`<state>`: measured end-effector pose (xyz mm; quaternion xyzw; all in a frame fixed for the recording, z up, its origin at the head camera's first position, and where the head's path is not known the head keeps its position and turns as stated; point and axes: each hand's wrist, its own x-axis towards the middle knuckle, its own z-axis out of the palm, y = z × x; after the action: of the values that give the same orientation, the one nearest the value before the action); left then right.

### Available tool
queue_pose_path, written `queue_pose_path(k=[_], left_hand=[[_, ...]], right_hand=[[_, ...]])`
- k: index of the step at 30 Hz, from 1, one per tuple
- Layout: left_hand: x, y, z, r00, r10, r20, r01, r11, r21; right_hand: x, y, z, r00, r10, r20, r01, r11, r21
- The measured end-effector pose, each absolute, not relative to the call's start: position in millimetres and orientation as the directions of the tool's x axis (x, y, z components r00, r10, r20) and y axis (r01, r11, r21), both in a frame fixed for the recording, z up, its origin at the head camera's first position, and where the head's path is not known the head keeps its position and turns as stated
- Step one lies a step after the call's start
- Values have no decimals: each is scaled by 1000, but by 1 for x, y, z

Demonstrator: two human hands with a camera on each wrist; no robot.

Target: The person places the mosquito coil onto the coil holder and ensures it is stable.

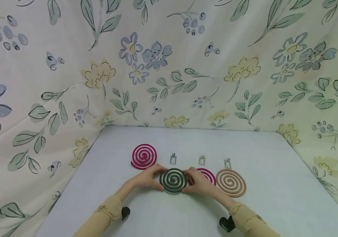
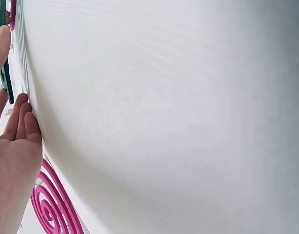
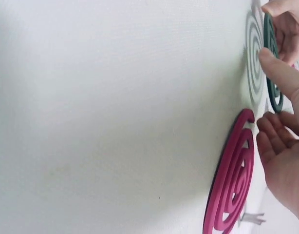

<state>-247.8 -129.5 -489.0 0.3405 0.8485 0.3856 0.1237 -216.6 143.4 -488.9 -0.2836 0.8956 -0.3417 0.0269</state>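
A dark green mosquito coil (image 1: 173,180) is held between my two hands, raised a little off the table, its shadow below it in the right wrist view. My left hand (image 1: 148,178) pinches its left edge with thumb and fingers. Opposite, my right hand (image 1: 199,184) pinches the right edge. Behind the left hand lies a magenta coil (image 1: 144,156), resting over something metallic. A second magenta coil (image 3: 232,180) is partly covered by my right hand in the head view. Farther right lies a tan coil (image 1: 230,180).
Small metal stands stand in a row behind the coils: one (image 1: 173,159) behind the green coil, another (image 1: 202,160) to its right, a third (image 1: 227,162) behind the tan coil. The white table (image 1: 157,217) meets a floral cloth (image 1: 169,98) at its back and sides.
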Motion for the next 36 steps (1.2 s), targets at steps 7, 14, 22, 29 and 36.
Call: queue_pose_path(k=[7, 14, 22, 29, 36], left_hand=[[-245, -132, -486, -758, 650, 57, 437, 441, 783], [-247, -135, -474, -792, 611, 9, 307, 385, 870], [-249, -134, -459, -814, 581, 14, 214, 277, 937], [-248, -130, -446, -827, 562, 16, 146, 187, 971], [-250, -124, -441, -872, 486, 66, 175, 182, 968]], right_hand=[[-215, 146, -477, -818, -552, 165, -494, 524, -694], [-220, 145, -468, -836, -511, 200, -448, 424, -787], [-221, 141, -458, -891, -422, 169, -310, 293, -904], [-221, 137, -452, -956, -282, 84, -140, 186, -973], [-224, 133, -444, -976, -209, 61, -86, 114, -990]])
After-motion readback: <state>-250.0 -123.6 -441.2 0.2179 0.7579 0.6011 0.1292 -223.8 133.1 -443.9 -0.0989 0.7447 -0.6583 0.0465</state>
